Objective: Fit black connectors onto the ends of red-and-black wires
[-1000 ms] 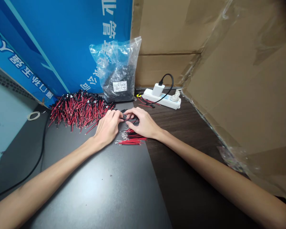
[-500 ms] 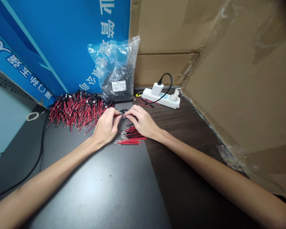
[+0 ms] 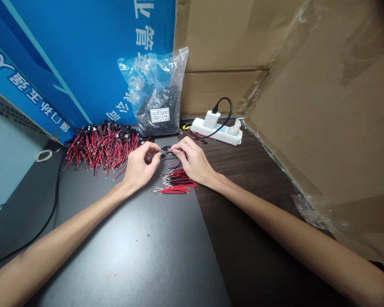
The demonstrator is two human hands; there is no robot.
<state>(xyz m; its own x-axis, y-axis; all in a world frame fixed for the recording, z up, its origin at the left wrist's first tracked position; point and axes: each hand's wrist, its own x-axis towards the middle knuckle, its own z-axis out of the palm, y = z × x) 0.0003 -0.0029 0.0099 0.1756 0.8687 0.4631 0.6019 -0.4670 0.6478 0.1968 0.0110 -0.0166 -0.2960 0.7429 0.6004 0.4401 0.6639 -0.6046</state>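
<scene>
- Near the middle of the frame, the left hand has its thumb and forefinger curled close together at the left end of a pair of wires; whether they grip it cannot be told.
- Just right of it, the right hand pinches the pair of wires, one red and one black, between thumb and fingers. The two hands are apart, with the wires lying across the gap.
- Right behind that gap sits a small cluster of black plastic pieces.
- Below the right hand, a row of cut wires, red and black with pale metal tips at their left ends, lies on the grey mat.
- Left of the left hand, a large heap of red and black wires spreads over the mat.
- At upper centre, a clear bag with a white label stands part filled with black pieces.
- Right of the bag, a white power strip carries a charger with a black cord; a few loose wires lie beside it.
- A blue board fills the upper left, cardboard the upper right.
- A black cable curves down the left side.
</scene>
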